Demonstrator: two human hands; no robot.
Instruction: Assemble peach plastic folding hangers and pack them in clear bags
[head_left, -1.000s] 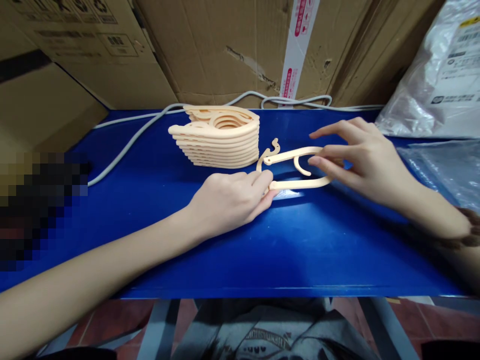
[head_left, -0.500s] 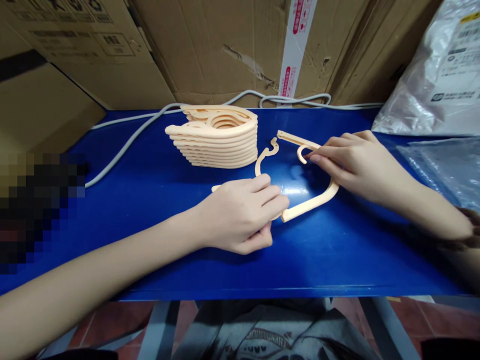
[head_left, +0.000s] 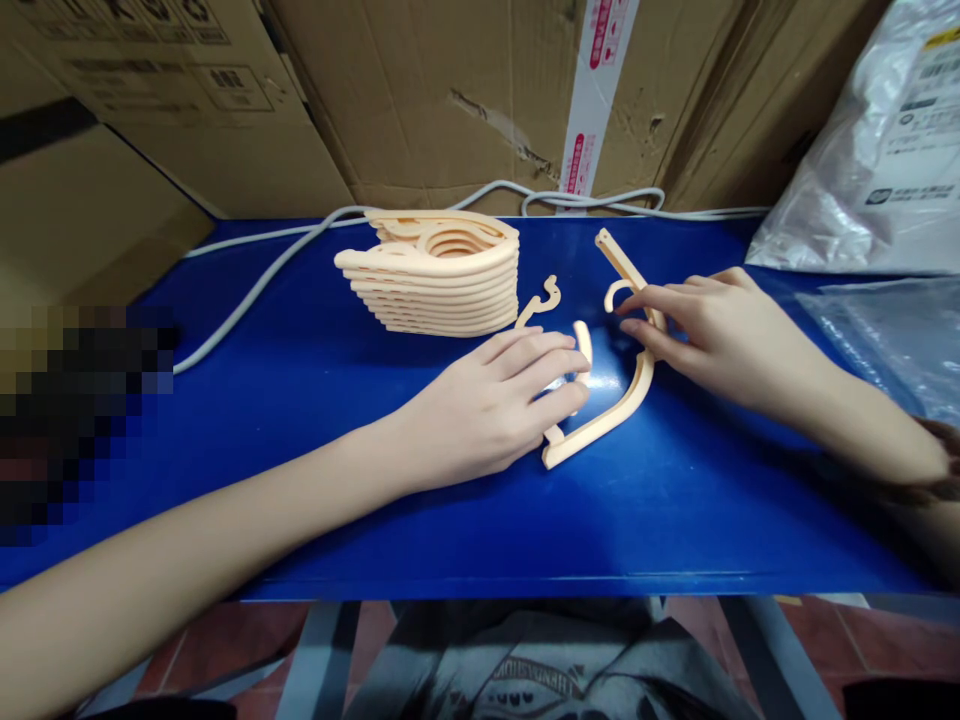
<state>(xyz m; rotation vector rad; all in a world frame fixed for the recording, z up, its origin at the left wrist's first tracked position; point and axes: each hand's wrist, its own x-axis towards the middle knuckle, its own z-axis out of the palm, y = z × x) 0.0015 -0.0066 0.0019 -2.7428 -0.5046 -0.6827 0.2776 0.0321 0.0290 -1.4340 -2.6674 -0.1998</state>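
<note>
My right hand point(head_left: 705, 325) pinches a cream plastic folding hanger point(head_left: 611, 415) near its small hook, with thumb and index finger. One arm of that hanger points up and away, while the other curves down toward my left hand point(head_left: 502, 405). The left hand hovers low over the table, palm down, its fingers loosened and apart. Under its fingertips stands a short curved cream piece point(head_left: 583, 345); I cannot tell whether they touch. A hook-shaped cream part point(head_left: 549, 295) pokes out beyond the left knuckles, the rest of it covered by the hand. The left thumb is hidden.
Behind my left hand stands a neat stack of cream folded hangers point(head_left: 439, 285) on the blue table point(head_left: 375, 540). A white cable point(head_left: 240, 325) runs along the back, in front of cardboard boxes point(head_left: 465, 100). Plastic packaging point(head_left: 862, 160) lies at the right.
My left hand has loosened from a closed grip, and its fingers are now spread. The hanger in my right hand has swung, its upper arm now steeper and its lower end nearer me.
</note>
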